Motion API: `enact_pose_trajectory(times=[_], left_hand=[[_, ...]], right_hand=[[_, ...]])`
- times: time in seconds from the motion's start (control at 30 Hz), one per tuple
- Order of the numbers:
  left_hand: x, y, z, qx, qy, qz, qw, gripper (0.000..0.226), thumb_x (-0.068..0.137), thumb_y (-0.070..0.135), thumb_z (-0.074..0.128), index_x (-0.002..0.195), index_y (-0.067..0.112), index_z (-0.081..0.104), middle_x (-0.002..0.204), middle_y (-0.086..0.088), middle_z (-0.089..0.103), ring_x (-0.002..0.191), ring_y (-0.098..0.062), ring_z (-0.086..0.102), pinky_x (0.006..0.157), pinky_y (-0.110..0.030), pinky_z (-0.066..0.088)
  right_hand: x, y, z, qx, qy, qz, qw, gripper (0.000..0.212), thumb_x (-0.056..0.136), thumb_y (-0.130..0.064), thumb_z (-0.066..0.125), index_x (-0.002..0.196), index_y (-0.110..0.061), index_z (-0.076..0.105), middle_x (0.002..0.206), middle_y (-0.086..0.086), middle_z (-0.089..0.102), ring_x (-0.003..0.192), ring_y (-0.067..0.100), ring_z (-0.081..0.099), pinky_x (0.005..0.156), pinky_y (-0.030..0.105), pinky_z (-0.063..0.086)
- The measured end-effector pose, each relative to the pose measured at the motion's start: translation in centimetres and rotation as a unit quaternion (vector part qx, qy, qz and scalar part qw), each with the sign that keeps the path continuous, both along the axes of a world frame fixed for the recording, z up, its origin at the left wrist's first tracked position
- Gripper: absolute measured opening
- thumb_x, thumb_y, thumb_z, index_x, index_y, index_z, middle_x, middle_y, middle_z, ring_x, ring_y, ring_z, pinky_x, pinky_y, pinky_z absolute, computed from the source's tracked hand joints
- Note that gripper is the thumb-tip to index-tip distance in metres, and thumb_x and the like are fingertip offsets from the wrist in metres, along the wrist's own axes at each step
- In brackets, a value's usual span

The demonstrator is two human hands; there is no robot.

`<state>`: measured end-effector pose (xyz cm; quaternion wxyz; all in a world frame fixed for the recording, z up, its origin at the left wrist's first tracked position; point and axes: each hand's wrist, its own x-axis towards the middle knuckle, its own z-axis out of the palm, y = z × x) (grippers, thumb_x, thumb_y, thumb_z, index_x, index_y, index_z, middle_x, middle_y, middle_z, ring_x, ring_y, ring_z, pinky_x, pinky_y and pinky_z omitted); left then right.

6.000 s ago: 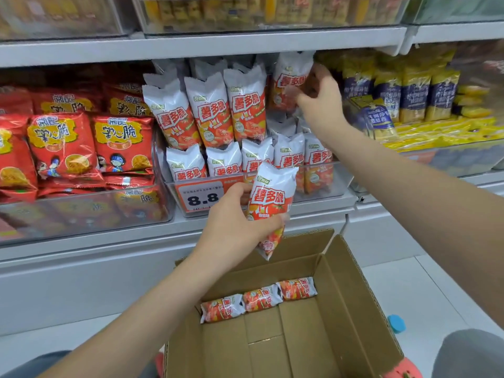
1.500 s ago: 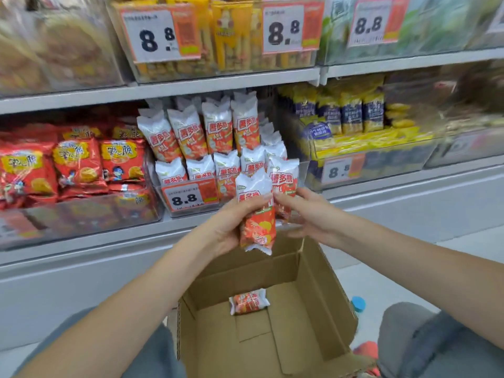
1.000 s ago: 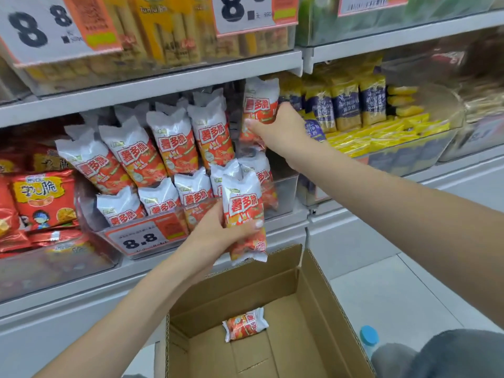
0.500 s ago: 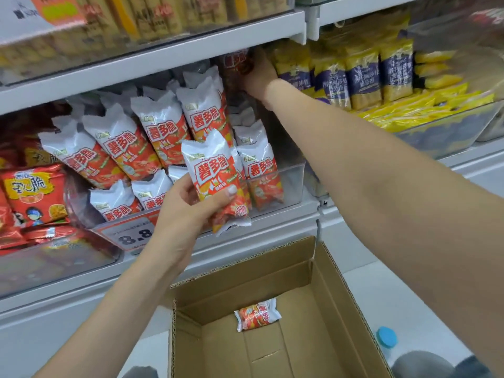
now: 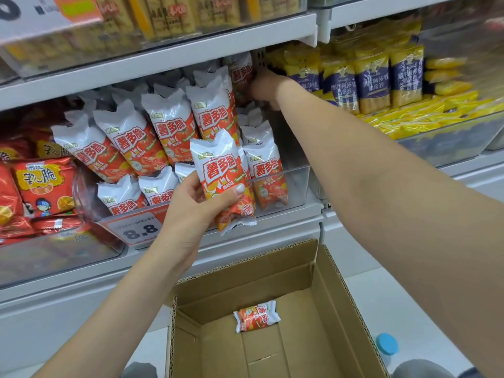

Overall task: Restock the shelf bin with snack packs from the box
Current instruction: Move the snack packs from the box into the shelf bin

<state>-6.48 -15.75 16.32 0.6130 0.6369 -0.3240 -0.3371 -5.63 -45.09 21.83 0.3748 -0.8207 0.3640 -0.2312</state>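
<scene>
My left hand (image 5: pixel 191 211) grips a white-and-red snack pack (image 5: pixel 222 181) upright in front of the clear shelf bin (image 5: pixel 296 186). My right hand (image 5: pixel 266 87) reaches deep into the bin's back right corner and holds another snack pack (image 5: pixel 241 76) up under the shelf above. The bin holds several rows of the same packs (image 5: pixel 169 132). Below, the open cardboard box (image 5: pixel 341 309) has one snack pack (image 5: pixel 256 319) lying on its bottom.
Red snack bags (image 5: pixel 45 186) fill the bin to the left, and yellow-and-blue packs (image 5: pixel 372 77) fill the bin to the right. An 8.8 price tag (image 5: pixel 136 229) hangs on the bin front. A blue-capped bottle (image 5: pixel 387 345) stands on the floor right of the box.
My right hand has carried a pack from my left hand up into the bin's back right corner. My left hand has risen slightly with its pack. One pack is left in the box.
</scene>
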Motion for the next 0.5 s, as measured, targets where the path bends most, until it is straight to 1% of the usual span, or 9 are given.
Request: enact_pose_trajectory(times=[0.07,0.13,0.23,0.37,0.5], left_hand=[[0.1,0.0,0.0,0.001,0.000,-0.002,1.000,0.063,0.054,0.032,0.084,0.111,0.021,0.061,0.108,-0.001,0.071,0.102,-0.022,0.067,0.090,-0.046,0.053],[0.1,0.0,0.0,0.002,0.003,-0.001,1.000,0.067,0.050,0.036,0.083,0.112,0.021,0.061,0.109,-0.002,0.071,0.103,-0.022,0.067,0.091,-0.046,0.052],[0.1,-0.1,-0.1,0.002,0.008,0.001,1.000,0.062,0.053,0.031,0.085,0.110,0.021,0.062,0.109,-0.002,0.071,0.103,-0.022,0.067,0.091,-0.046,0.052],[0.1,-0.1,0.0,0.004,0.009,0.001,1.000,0.053,0.059,0.027,0.080,0.109,0.022,0.062,0.108,-0.002,0.071,0.103,-0.022,0.067,0.091,-0.046,0.052],[0.2,-0.1,0.0,0.004,0.011,0.001,1.000,0.052,0.060,0.025,0.080,0.109,0.021,0.062,0.107,-0.003,0.071,0.103,-0.022,0.067,0.091,-0.045,0.053]], right_hand=[[0.1,0.1,0.0,0.013,0.000,0.004,1.000,0.058,0.093,-0.012,0.055,0.144,-0.004,0.031,0.146,0.016,0.041,0.133,0.028,0.042,0.105,0.031,0.038],[0.1,0.4,0.2,0.021,-0.013,-0.002,1.000,0.054,0.092,-0.011,0.056,0.142,-0.003,0.037,0.142,0.017,0.045,0.130,0.029,0.045,0.102,0.030,0.040],[0.2,0.9,0.3,0.015,-0.055,-0.022,0.998,0.047,0.094,-0.010,0.054,0.138,0.000,0.040,0.139,0.018,0.048,0.127,0.029,0.048,0.098,0.027,0.040],[0.4,1.6,-0.6,-0.010,-0.014,-0.006,1.000,0.048,0.096,-0.013,0.050,0.140,0.000,0.037,0.141,0.018,0.046,0.129,0.029,0.045,0.100,0.028,0.037],[0.5,1.9,-1.6,-0.005,-0.036,-0.017,0.999,0.050,0.098,-0.017,0.048,0.144,-0.006,0.031,0.142,0.013,0.044,0.129,0.025,0.045,0.102,0.026,0.037]])
